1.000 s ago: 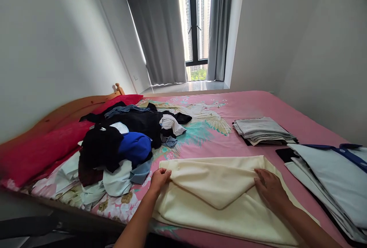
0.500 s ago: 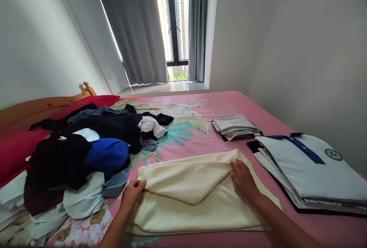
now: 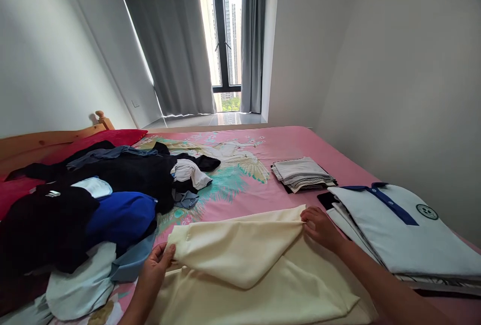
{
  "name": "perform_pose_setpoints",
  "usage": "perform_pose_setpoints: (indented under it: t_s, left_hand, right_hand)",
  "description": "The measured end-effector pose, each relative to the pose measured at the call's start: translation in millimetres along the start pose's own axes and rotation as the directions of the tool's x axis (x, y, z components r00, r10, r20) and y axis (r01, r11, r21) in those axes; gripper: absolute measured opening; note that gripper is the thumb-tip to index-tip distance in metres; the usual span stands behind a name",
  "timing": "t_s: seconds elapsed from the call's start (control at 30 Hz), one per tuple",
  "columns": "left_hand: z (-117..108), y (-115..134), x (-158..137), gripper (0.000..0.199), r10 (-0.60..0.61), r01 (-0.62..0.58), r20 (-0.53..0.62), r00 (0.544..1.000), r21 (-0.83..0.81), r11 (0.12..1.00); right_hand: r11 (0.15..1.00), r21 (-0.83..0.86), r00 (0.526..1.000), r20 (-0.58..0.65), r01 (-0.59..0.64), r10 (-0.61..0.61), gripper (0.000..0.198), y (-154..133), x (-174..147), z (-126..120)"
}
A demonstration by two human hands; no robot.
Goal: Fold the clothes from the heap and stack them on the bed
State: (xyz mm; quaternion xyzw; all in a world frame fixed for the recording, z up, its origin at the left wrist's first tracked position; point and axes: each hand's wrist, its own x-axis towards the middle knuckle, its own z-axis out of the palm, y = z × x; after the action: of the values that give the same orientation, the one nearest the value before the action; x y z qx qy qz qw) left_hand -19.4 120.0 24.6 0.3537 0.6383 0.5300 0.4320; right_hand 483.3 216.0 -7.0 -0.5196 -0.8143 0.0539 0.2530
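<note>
A cream garment (image 3: pixel 240 250) lies across the near part of the bed, with one part folded over the rest and its lower edge running out of the picture. My left hand (image 3: pixel 156 265) pinches the left end of the folded part between thumb and fingers. At its far right corner, my right hand (image 3: pixel 319 227) is closed on the cloth, fingertips curled at the edge. Loose creases run below the fold, and the garment's exact kind is hidden by the folding.
Left of the garment is a heap of loose clothes (image 3: pixel 128 180). Right are a stack of folded shirts (image 3: pixel 409 230), with a white collared one on top, and a smaller pile of folded cloths (image 3: pixel 302 172). The pink bedsheet (image 3: pixel 285 137) reaches towards a curtained window (image 3: pixel 225 39).
The view has shifted, so the hands and garment sit lower in the picture. The cream fold is drawn a little towards me, and my right fingers now grip its corner rather than resting on it.
</note>
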Motion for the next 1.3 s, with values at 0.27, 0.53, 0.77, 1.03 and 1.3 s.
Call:
perform_pose_setpoints:
  t_s: [0.27, 0.53, 0.77, 1.03, 1.3]
  left_hand:
    - [2.8, 9.7, 9.3, 0.044, -0.072, 0.066, -0.075, 0.995, -0.073, 0.995]
    - [-3.5, -23.4, 24.0, 0.021, -0.285, 0.281, -0.085, 0.955, -0.064, 0.958]
    - [-6.1, -13.1, 25.3, 0.029, -0.158, 0.188, -0.210, 0.965, 0.133, 0.973]
    - [62.1, -21.3, -35.8, 0.039, 0.561, -0.670, 0.434, 0.705, 0.667, 0.326]
    - [119.9, -57.9, -66.1, 0.073, 0.197, -0.696, 0.669, 0.717, 0.701, 0.153]
  right_hand:
    - [0.998, 0.021, 0.980, 0.191, -0.052, 0.047, 0.015, 13.2, 34.6, 5.7]
    - [0.986, 0.052, 0.963, 0.231, -0.158, 0.142, 0.022, 19.7, 31.9, 24.4]
    - [0.967, 0.131, 0.966, 0.170, -0.216, 0.193, 0.025, 25.4, 24.7, 23.1]
    - [0.991, 0.131, 0.999, 0.002, -0.035, 0.035, 0.040, -15.4, 4.7, 20.7]
    - [0.982, -0.118, 0.976, 0.182, 0.145, -0.123, 0.049, -19.4, -15.8, 38.6]
